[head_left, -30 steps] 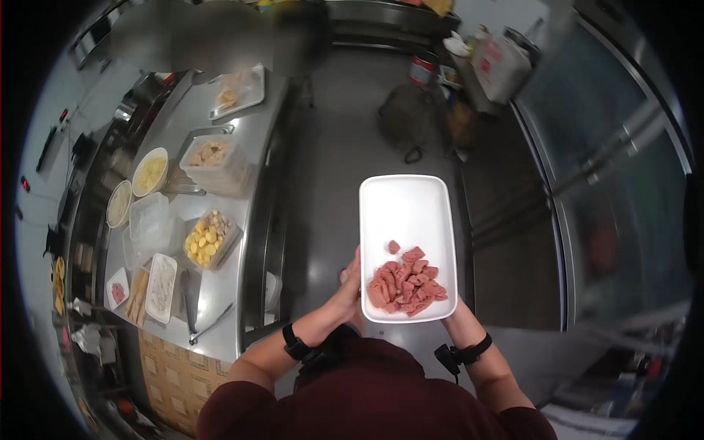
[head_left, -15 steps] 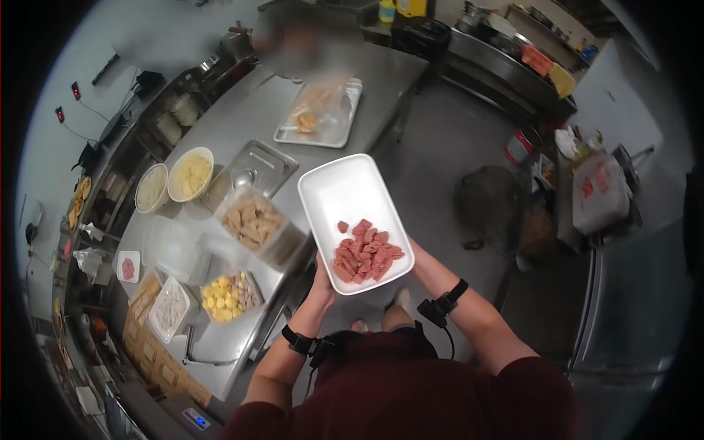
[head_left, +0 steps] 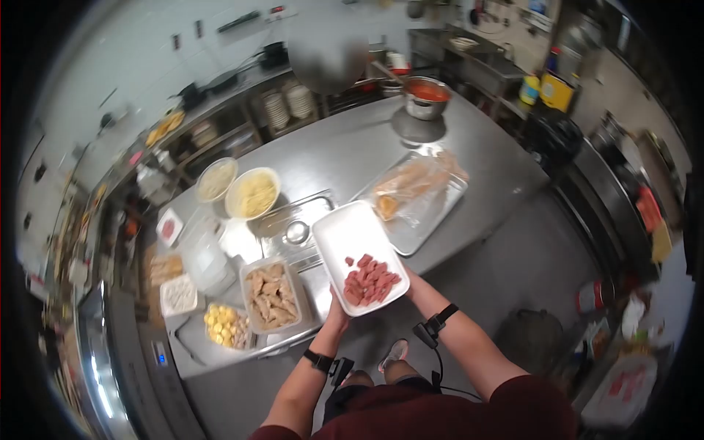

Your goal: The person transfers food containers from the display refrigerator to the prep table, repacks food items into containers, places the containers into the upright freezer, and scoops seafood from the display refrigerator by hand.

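Observation:
A white rectangular tub (head_left: pixel 350 231) is held up in front of me, tilted, with cut chunks of red meat (head_left: pixel 372 282) gathered at its near end. My left hand (head_left: pixel 337 314) is closed on its near left side, and my right hand (head_left: pixel 414 284) on its right side. The tub's body hides most of my fingers. Just left of it on the table stands a clear container of pale brown meat pieces (head_left: pixel 273 297). Behind the tub lies a metal tray (head_left: pixel 429 231) bearing a plastic bag of orange-tan food (head_left: pixel 411 187).
The steel table (head_left: pixel 315 165) carries a bowl of yellow shreds (head_left: pixel 257 194), a paler bowl (head_left: pixel 218 180), a metal lid (head_left: pixel 297 233), yellow round pieces (head_left: pixel 222 321) and a white tub (head_left: pixel 178 295). A pot of red sauce (head_left: pixel 427 95) stands at the far side. A bin (head_left: pixel 529 334) is on the floor, right.
My view has swung left and I have turned toward the table. The tub, still in both hands, is now in front of the bagged food tray. The pot of red sauce has come into view.

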Available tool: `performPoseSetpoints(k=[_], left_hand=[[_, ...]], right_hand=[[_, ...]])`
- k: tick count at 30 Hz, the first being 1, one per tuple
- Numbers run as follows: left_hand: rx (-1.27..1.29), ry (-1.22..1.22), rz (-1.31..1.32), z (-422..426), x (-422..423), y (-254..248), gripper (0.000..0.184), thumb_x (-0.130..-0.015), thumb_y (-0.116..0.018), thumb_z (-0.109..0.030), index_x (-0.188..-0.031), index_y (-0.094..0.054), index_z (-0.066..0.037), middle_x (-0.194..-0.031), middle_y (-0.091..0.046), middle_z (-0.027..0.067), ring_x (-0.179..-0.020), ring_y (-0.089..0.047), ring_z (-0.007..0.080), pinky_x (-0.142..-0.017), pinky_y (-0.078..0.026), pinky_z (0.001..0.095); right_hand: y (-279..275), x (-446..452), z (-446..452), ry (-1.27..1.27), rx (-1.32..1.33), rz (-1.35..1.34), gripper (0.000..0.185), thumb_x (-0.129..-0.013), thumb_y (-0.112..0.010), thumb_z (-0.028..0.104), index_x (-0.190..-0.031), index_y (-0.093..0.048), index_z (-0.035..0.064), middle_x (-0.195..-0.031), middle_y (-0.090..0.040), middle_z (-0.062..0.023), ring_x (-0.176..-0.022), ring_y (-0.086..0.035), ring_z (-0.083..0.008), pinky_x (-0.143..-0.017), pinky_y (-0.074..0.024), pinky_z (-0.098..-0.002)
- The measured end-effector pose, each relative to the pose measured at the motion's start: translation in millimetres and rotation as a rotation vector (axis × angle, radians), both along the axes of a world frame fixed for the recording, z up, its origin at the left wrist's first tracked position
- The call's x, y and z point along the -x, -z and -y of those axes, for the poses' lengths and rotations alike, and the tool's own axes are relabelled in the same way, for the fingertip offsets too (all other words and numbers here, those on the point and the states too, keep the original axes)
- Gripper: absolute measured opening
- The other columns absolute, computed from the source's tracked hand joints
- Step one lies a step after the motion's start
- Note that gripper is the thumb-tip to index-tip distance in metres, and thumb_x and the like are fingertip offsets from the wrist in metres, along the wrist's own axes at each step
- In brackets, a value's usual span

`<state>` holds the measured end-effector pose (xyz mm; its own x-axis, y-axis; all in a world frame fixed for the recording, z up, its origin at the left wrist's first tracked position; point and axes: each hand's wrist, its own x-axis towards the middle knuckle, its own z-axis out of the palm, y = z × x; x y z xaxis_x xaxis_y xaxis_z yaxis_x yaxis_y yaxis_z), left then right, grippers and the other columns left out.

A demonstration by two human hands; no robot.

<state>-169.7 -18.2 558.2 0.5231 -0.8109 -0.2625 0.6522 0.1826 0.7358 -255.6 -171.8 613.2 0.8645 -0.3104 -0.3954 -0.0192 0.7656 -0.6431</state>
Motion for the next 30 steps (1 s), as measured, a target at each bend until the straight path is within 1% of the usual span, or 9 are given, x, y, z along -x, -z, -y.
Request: performPoseSetpoints(k=[7,9,13,16,17,20,23,26,30], left_hand=[[0.103,-0.095,0.094,40,-26,-22,0.06,-0.09,-0.025,-0.049,-0.13,-0.032,-0.005,-0.131,-0.038,0.0046,-0.119,-0.038,0.0189,-0.101,-0.027,0.0317],[0.212,-0.052,-0.001,45,-40,4,0.06,-0.091,-0.027,-0.049,-0.13,-0.03,-0.004,-0.131,-0.037,0.0078,-0.12,-0.034,0.0184,-0.102,-0.024,0.0301],[-0.029,-0.154,0.065,45,-53,38,0.069,-0.086,-0.028,-0.058,-0.128,-0.029,-0.003,-0.126,-0.038,0.0133,-0.114,-0.037,0.0264,-0.097,-0.027,0.0405],[-0.31,-0.069,0.025,22,-33,23,0.066,-0.083,-0.033,-0.06,-0.119,-0.033,-0.005,-0.116,-0.039,0.0173,-0.104,-0.04,0.0345,-0.085,-0.035,0.0532],[-0.339,-0.08,0.143,19,-8,1,0.072,-0.081,-0.038,-0.06,-0.126,-0.029,-0.004,-0.113,-0.043,0.0121,-0.097,-0.047,0.0288,-0.072,-0.045,0.0404],[-0.408,-0.004,0.057,17,32,-9,0.075,-0.08,-0.038,-0.06,-0.136,-0.022,-0.013,-0.14,-0.019,0.0073,-0.125,-0.024,0.0305,-0.099,-0.026,0.0468],[-0.49,0.109,0.069,28,81,-24,0.069,-0.083,-0.038,-0.053,-0.136,-0.021,-0.012,-0.143,-0.013,0.0079,-0.129,-0.017,0.0304,-0.102,-0.023,0.0449],[-0.512,0.065,0.131,48,109,-7,0.059,-0.082,-0.047,-0.046,-0.129,-0.036,-0.011,-0.135,-0.029,0.0055,-0.112,-0.037,0.0254,-0.088,-0.038,0.0413],[-0.358,0.236,0.236,51,149,0,0.056,-0.085,-0.046,-0.038,-0.131,-0.029,-0.011,-0.128,-0.035,0.0079,-0.098,-0.044,0.0233,-0.075,-0.042,0.0351]], right_hand=[[-3,-10,34,0.05,0.222,-0.137,0.062,-0.089,-0.031,0.051,-0.127,-0.036,0.0019,-0.123,-0.045,-0.0126,-0.107,-0.049,-0.0221,-0.092,-0.0391,-0.0351],[37,20,50,0.062,0.3,-0.195,0.069,-0.086,-0.029,0.058,-0.128,-0.036,0.0037,-0.121,-0.047,-0.0128,-0.107,-0.049,-0.0203,-0.091,-0.0379,-0.0342],[46,180,18,0.372,0.421,-0.344,0.053,-0.085,-0.048,0.044,-0.12,-0.045,0.0043,-0.11,-0.054,-0.0098,-0.095,-0.054,-0.0157,-0.08,-0.0434,-0.0271],[98,372,-50,0.58,0.5,-0.971,0.048,-0.081,-0.053,0.044,-0.105,-0.057,0.0021,-0.093,-0.06,-0.0085,-0.087,-0.057,-0.0161,-0.073,-0.0452,-0.0277],[112,439,-90,0.561,0.777,-1.333,0.041,-0.08,-0.053,0.038,-0.095,-0.061,0.0011,-0.09,-0.062,-0.0133,-0.088,-0.058,-0.0245,-0.075,-0.0452,-0.0336],[114,605,-244,0.421,0.442,-1.879,0.037,-0.078,-0.052,0.033,-0.094,-0.061,0.0003,-0.096,-0.061,-0.0177,-0.094,-0.056,-0.0333,-0.079,-0.0447,-0.039],[50,666,-382,0.335,-0.037,-2.071,0.032,-0.078,-0.052,0.027,-0.098,-0.062,0.004,-0.103,-0.06,-0.0145,-0.102,-0.054,-0.0305,-0.081,-0.0452,-0.039],[26,711,-475,0.168,-0.217,-2.262,0.027,-0.08,-0.051,0.021,-0.102,-0.062,0.01,-0.108,-0.059,-0.0096,-0.105,-0.053,-0.0259,-0.083,-0.0438,-0.037],[37,765,-568,0.074,-0.183,-2.296,0.024,-0.077,-0.051,0.018,-0.095,-0.064,0.0092,-0.104,-0.06,-0.0088,-0.102,-0.053,-0.0248,-0.083,-0.0427,-0.0353]])
